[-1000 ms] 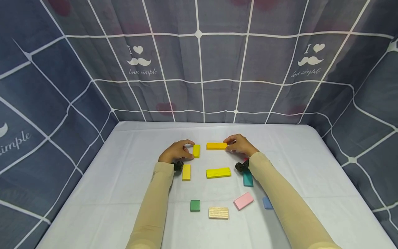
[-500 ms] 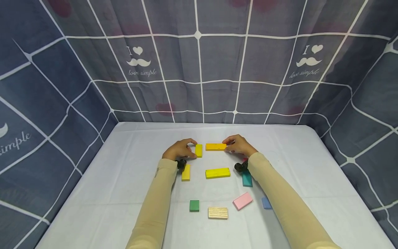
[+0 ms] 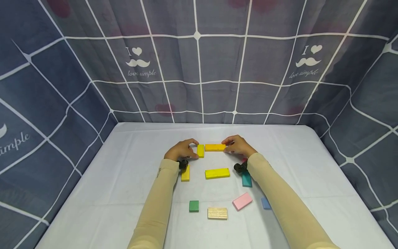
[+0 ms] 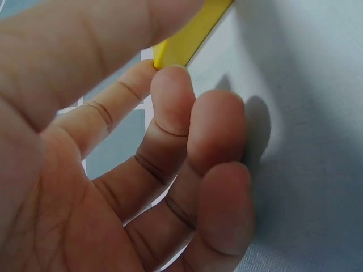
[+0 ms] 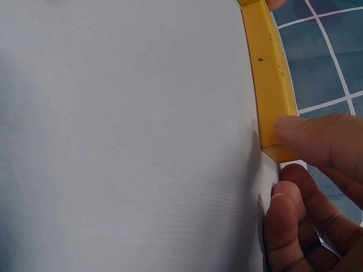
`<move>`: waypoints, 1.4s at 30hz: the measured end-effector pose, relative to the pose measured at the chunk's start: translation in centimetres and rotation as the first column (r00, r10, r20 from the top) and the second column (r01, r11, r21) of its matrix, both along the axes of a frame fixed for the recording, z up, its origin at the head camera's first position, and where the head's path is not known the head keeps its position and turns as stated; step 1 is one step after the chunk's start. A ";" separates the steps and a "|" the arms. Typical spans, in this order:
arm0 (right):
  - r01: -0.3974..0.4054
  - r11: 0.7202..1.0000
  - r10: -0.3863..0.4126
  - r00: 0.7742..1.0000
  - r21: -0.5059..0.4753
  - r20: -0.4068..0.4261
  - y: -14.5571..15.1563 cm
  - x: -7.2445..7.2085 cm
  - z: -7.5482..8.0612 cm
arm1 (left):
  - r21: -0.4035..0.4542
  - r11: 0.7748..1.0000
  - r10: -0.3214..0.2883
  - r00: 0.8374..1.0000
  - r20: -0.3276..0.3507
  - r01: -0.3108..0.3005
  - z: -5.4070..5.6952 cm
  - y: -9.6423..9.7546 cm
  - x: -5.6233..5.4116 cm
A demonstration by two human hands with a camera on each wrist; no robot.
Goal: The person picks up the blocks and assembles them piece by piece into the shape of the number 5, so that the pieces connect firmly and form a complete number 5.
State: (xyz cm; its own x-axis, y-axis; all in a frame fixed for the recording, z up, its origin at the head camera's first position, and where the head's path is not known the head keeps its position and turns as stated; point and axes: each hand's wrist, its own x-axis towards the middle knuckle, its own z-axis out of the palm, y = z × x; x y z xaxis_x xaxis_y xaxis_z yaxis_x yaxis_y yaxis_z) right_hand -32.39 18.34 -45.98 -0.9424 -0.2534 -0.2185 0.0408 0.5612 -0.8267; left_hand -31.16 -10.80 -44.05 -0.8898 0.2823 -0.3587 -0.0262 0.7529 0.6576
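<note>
Your left hand (image 3: 181,149) holds the yellow block (image 3: 200,151) just beside the left end of the orange block (image 3: 215,148); whether the two touch, I cannot tell. The left thumb and index finger pinch it at its near and far ends, with a gap as wide as its length, and the other fingers are loosely bent. This grip probably serves to keep free the long side which faces the orange block. Your right hand (image 3: 239,145) pinches the orange block at its right end, with a narrow gap between thumb and index finger, I think to steady it while leaving its left end uncovered.

The yellow block points toward you, the orange one runs across, so they stand roughly at right angle. Both forearms reach forward and slant inward, wrists low, each hand outside of its block. On your side of the orange block lie the long block (image 3: 217,173), the green block (image 3: 194,206) and the pink block (image 3: 242,201).
</note>
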 end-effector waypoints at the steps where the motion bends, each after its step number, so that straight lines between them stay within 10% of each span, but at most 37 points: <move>1: -0.002 1.000 0.002 1.000 0.000 -0.003 0.0 0.0 0.0 | -0.003 1.000 0.001 1.000 -0.001 -0.001 0.0 0.0 0.0; 42: -0.041 0.998 0.042 0.999 0.055 -0.021 -0.3 0.5 0.4 | 0.042 0.998 -0.045 0.999 0.000 0.045 0.0 -0.6 0.3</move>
